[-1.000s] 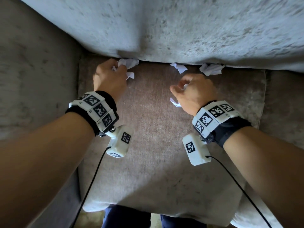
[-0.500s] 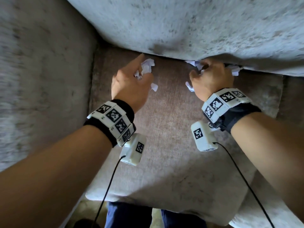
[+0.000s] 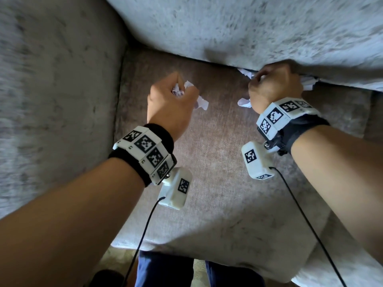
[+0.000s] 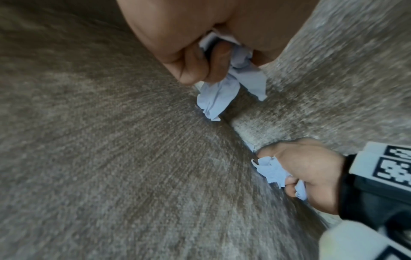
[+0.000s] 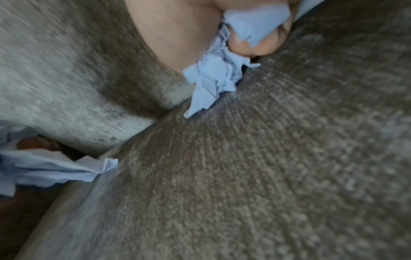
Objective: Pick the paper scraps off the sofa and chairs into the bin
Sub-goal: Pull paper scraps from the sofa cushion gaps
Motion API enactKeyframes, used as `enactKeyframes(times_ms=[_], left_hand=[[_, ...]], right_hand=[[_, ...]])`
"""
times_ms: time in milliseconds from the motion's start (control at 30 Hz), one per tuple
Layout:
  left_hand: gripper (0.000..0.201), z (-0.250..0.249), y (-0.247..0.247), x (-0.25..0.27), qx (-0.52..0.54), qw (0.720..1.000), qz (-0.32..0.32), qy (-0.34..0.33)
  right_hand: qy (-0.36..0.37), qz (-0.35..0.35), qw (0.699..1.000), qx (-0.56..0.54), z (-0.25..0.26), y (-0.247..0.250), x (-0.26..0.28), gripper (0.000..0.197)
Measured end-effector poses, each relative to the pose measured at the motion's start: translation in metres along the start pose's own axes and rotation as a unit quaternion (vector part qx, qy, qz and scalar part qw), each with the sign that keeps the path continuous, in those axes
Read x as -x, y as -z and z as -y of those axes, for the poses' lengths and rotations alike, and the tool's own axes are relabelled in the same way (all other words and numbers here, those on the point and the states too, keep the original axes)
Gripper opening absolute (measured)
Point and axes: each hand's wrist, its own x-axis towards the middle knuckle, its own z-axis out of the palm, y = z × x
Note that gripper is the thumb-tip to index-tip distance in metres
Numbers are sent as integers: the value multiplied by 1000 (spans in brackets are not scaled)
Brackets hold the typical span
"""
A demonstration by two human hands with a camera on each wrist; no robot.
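Over the seat's middle, my left hand (image 3: 178,94) is curled round a bunch of crumpled white paper scraps (image 3: 200,101). The left wrist view shows its fingers (image 4: 195,66) clamped on the paper scraps (image 4: 222,93), which hang down. My right hand (image 3: 275,83) is pushed into the crease under the back cushion and grips more white scraps (image 3: 243,102). In the right wrist view this wad (image 5: 213,79) pokes out below the fingers. A loose scrap (image 3: 245,72) lies in the crease just left of that hand, and another (image 3: 308,84) shows at its right. No bin is in view.
The brown seat cushion (image 3: 207,193) spreads below both hands. A pale grey back cushion (image 3: 248,27) overhangs the crease, and the armrest (image 3: 51,100) rises on the left. My legs in blue trousers (image 3: 165,270) stand at the seat's front edge.
My left hand has drawn back from the crease with its scraps. My right hand moved up and right to the crease and closed on paper there.
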Motion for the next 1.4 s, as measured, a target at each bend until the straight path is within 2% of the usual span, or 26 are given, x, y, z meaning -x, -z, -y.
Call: enactKeyframes(times_ms=[133, 433, 500, 600, 733, 1067, 1267, 1400], left_hand=[[36, -3, 1, 3, 1, 1000, 10, 6], [29, 2, 2, 7, 8, 1000, 15, 15], [29, 2, 2, 7, 8, 1000, 10, 15], [35, 0, 1, 8, 5, 1000, 10, 18], [28, -1, 0, 5, 6, 1000, 17, 20], [27, 1, -1, 2, 13, 1000, 23, 12], [32, 8, 2, 8, 8, 1000, 19, 9], [26, 5, 3, 12, -5, 1000, 24, 13]], right_hand=[[-2, -16, 1000, 6, 1, 1, 8, 22], [7, -92, 995, -41, 3, -5, 27, 28], [11, -86, 995, -49, 2, -6, 28, 30], [23, -35, 998, -48, 2, -3, 23, 32], [33, 17, 999, -8, 9, 3, 14, 21], [-22, -29, 999, -1, 21, 0, 19, 26], [15, -58, 997, 46, 25, -1, 39, 23], [78, -28, 991, 101, 27, -6, 61, 34]])
